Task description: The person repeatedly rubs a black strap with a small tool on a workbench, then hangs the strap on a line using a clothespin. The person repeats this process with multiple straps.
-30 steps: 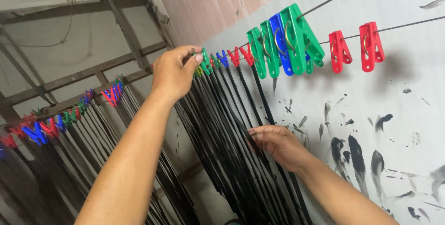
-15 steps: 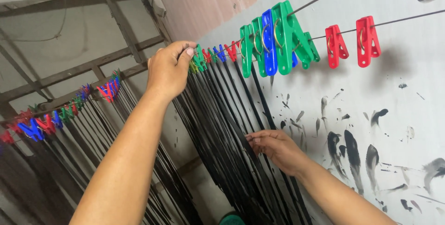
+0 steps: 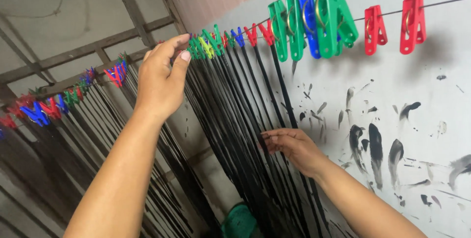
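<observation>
At line, left hand (image 3: 162,78) pinches peg (image 3: 195,49); right hand (image 3: 292,148) grips black strips (image 3: 235,120)

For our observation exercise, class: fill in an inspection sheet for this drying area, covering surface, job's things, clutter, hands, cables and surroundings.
Surface: pale wall at right, smeared with black marks.
Job's things: black strips hang from coloured clothes pegs on a wire line.
Clutter: green object low down, unclear.
Hands: left hand pinches at the pegs; right hand fingers the strips.
Cables: thin wire on the far wall.
Surroundings: second pegged row at left; wooden beams.
</observation>
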